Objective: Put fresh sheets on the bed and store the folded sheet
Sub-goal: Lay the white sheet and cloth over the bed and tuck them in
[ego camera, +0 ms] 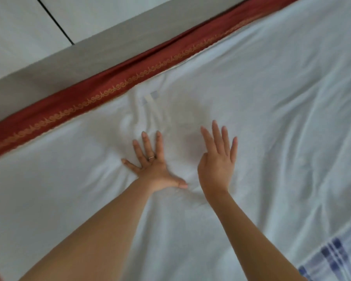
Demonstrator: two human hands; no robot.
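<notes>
A white sheet [251,122] covers the bed and fills most of the view, with soft wrinkles and a small fabric label [150,97] near its far edge. My left hand [152,165] lies flat on the sheet, fingers spread, a ring on one finger. Just to its right, my right hand [218,159] is also open, palm down, fingers pointing toward the far edge. Neither hand holds anything. Folds bunch up just beyond my left fingertips.
A red mattress edge [101,92] with a gold scroll pattern runs diagonally along the sheet's far side. Beyond it is a grey bed frame board [69,63] and a pale wall. A blue-and-white checked cloth [338,254] lies at the bottom right corner.
</notes>
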